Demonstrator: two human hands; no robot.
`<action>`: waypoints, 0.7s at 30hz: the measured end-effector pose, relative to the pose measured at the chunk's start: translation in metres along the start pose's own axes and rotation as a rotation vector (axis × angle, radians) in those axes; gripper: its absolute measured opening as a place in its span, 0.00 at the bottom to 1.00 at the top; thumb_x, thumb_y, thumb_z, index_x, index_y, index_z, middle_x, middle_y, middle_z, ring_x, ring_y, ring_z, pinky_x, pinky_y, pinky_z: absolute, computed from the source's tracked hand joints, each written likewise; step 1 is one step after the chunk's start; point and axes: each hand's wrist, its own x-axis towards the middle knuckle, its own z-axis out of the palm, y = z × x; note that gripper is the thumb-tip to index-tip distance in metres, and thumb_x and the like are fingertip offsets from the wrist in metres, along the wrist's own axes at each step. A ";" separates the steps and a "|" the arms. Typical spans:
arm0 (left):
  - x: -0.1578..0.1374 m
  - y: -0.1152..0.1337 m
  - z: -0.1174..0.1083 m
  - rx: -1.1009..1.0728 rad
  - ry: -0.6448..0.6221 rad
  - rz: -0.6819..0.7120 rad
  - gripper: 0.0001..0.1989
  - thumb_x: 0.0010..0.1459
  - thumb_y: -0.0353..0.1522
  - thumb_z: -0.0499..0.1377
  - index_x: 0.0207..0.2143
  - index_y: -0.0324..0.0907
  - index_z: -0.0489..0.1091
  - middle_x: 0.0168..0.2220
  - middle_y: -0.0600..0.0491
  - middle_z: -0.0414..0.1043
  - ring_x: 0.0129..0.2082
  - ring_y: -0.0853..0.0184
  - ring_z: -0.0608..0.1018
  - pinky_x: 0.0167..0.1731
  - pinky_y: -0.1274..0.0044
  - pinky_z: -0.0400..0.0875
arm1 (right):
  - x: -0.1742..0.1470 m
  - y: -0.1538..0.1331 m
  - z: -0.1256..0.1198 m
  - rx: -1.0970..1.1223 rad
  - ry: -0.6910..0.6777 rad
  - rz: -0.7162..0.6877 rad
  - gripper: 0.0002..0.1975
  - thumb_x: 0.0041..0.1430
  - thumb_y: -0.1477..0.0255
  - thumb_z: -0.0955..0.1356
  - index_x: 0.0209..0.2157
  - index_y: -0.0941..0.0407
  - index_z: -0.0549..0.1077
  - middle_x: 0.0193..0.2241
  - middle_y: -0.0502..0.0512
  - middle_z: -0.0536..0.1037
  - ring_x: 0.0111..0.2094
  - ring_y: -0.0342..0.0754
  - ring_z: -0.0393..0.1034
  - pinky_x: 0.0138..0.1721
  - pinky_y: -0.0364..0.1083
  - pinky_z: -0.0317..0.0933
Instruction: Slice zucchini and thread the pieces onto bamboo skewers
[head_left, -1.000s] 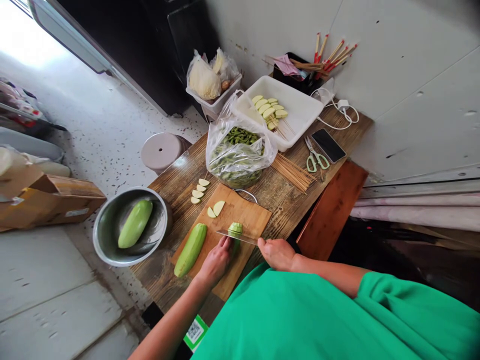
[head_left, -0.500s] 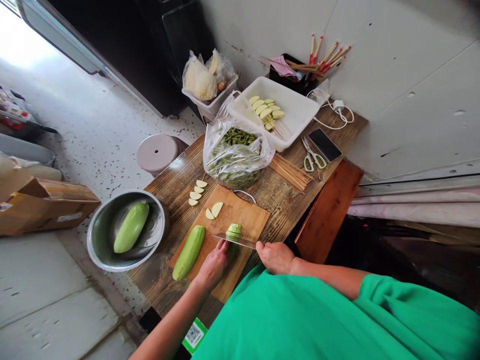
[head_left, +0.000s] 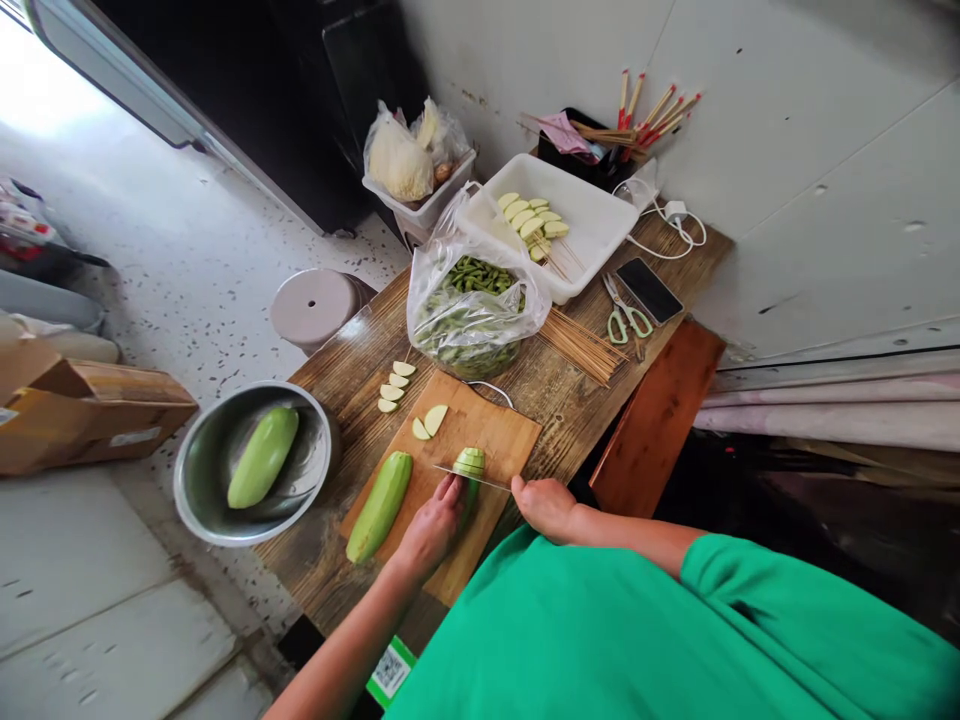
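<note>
My right hand [head_left: 547,508] is closed round the handle of a knife [head_left: 491,483], whose blade lies across a partly sliced green zucchini [head_left: 470,462]. With bent fingers my left hand [head_left: 436,522] holds the zucchini's uncut part just behind the blade. Both are over a wooden cutting board [head_left: 499,435]. Another zucchini half [head_left: 379,507] rests on the board, left of my left hand. Two pale slices [head_left: 433,419] lie near the board's far edge. Beyond it, several half-round slices [head_left: 393,385] sit in a row on a skewer.
A metal bowl [head_left: 255,388] at left holds a whole zucchini [head_left: 262,458]. Behind the board stands a plastic bag of green beans [head_left: 480,310]. A white tray [head_left: 600,215] contains skewered slices. Bamboo skewers [head_left: 581,347], scissors [head_left: 622,315] and a phone [head_left: 649,290] lie at right.
The knife blade has tilted more upright and shifted slightly on the zucchini. My left hand has moved a little to the right and forward.
</note>
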 end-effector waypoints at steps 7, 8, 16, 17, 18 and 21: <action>-0.002 -0.002 0.006 0.104 0.048 0.055 0.22 0.59 0.28 0.42 0.56 0.37 0.54 0.53 0.43 0.60 0.55 0.61 0.62 0.52 0.70 0.63 | -0.004 0.003 -0.001 -0.031 0.070 -0.064 0.14 0.58 0.81 0.57 0.46 0.65 0.61 0.29 0.65 0.77 0.32 0.53 0.74 0.28 0.46 0.66; -0.002 -0.004 0.007 0.131 0.042 0.063 0.21 0.59 0.28 0.41 0.55 0.36 0.55 0.53 0.42 0.59 0.56 0.61 0.61 0.52 0.70 0.63 | -0.005 0.003 -0.001 -0.029 0.070 -0.061 0.14 0.58 0.81 0.57 0.46 0.65 0.61 0.29 0.65 0.77 0.31 0.53 0.74 0.28 0.46 0.66; -0.013 -0.010 0.013 0.200 0.046 0.129 0.21 0.61 0.29 0.40 0.54 0.36 0.58 0.57 0.43 0.56 0.58 0.61 0.58 0.51 0.70 0.63 | -0.010 0.001 -0.001 -0.034 0.098 -0.053 0.12 0.58 0.82 0.57 0.44 0.63 0.62 0.29 0.64 0.77 0.32 0.53 0.74 0.29 0.46 0.66; -0.015 -0.009 0.010 0.187 0.068 0.135 0.20 0.61 0.30 0.40 0.53 0.36 0.59 0.55 0.43 0.58 0.56 0.61 0.61 0.50 0.71 0.64 | -0.011 0.000 -0.001 -0.036 0.100 -0.051 0.12 0.57 0.82 0.57 0.43 0.63 0.62 0.29 0.64 0.77 0.32 0.53 0.74 0.29 0.46 0.66; -0.018 -0.006 0.006 0.176 0.099 0.148 0.20 0.61 0.31 0.41 0.52 0.37 0.60 0.54 0.44 0.61 0.54 0.62 0.64 0.50 0.71 0.65 | -0.011 0.000 -0.001 -0.040 0.099 -0.051 0.12 0.57 0.82 0.57 0.43 0.63 0.62 0.30 0.64 0.77 0.32 0.53 0.74 0.29 0.46 0.66; -0.021 0.010 -0.018 0.163 0.266 0.178 0.16 0.61 0.32 0.44 0.47 0.41 0.66 0.47 0.47 0.68 0.48 0.62 0.69 0.50 0.68 0.64 | -0.012 0.000 -0.002 -0.054 0.093 -0.055 0.12 0.57 0.82 0.57 0.44 0.63 0.62 0.30 0.64 0.77 0.32 0.53 0.74 0.29 0.46 0.66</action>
